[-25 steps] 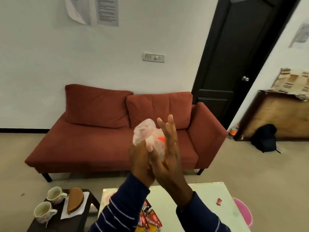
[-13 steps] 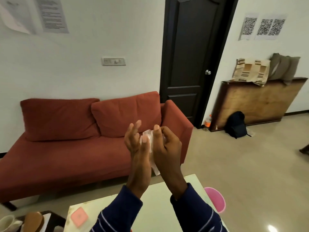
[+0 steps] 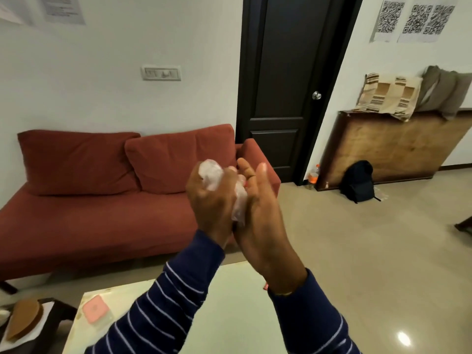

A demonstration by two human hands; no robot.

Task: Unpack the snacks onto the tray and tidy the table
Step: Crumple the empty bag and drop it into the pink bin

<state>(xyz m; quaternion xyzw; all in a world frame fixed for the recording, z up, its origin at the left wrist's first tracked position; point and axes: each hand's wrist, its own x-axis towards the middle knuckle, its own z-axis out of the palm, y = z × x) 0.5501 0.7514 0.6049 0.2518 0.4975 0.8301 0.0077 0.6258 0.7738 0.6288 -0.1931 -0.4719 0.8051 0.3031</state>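
Two bare hands are raised in front of the camera, above a pale surface. The left hand is closed in a fist, its grip clamped on a crumpled clear plastic bag. A bulge of the bag shows above the fist and a tail hangs down between the two hands. The right hand is pressed flat against the other side of the bag, fingers straight and apart, not curled around it.

Half a second ago both hands were open with the plastic sandwiched between the palms. A second ago the bag was a looser, bigger puff with something orange showing. Now it is squeezed much smaller. The camera has also swung to the right, so the snack packets seen earlier on the surface are out of view.

This suggests the bag is empty and being balled up as rubbish, so the work has probably passed from unpacking to tidying.

On the surface lies a small pink box. A red sofa stands beyond, beside a dark door.
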